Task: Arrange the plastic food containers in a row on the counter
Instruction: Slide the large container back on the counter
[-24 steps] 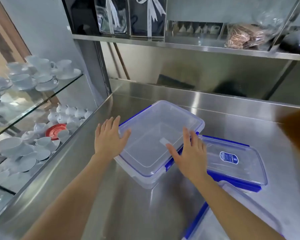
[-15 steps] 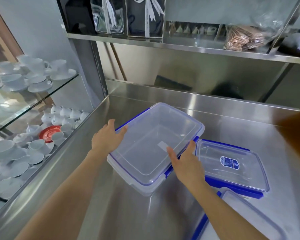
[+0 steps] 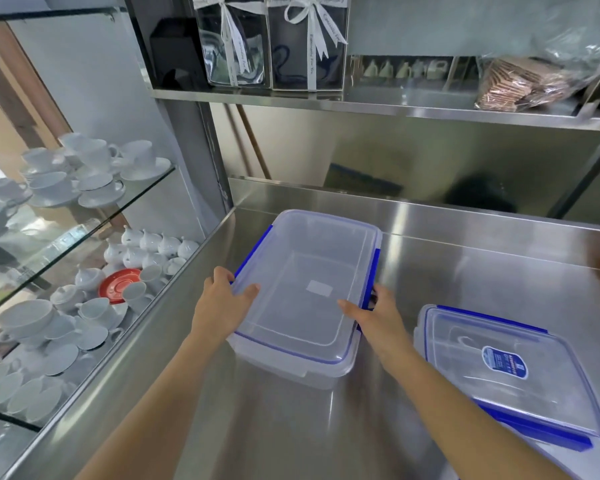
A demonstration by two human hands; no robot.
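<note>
A large clear plastic container with a blue-trimmed lid and blue side latches sits on the stainless steel counter, near the counter's left edge and short of the raised back lip. The left hand grasps its left side, thumb over the lid rim; the right hand grasps its right side by the blue latch, thumb on the lid. A small pale rectangular patch shows at the lid's centre; no writing is legible on it. To the right, apart from the first, a second lidded container carries a round blue-and-white label, its text too small to read. White ribbons on two clear gift boxes on the upper steel shelf bear script lettering that cannot be made out. Compared with half a second ago, the large container has been turned to sit squarer to the counter and shifted clear of the second container, which it then nearly touched; both hands have gone from reaching to gripping. The third lid seen at the lower edge earlier is out of view. Left of the counter, glass shelves hold white cups, saucers, small teapots and one red saucer. A bagged stack of brown items lies on the upper shelf.
</note>
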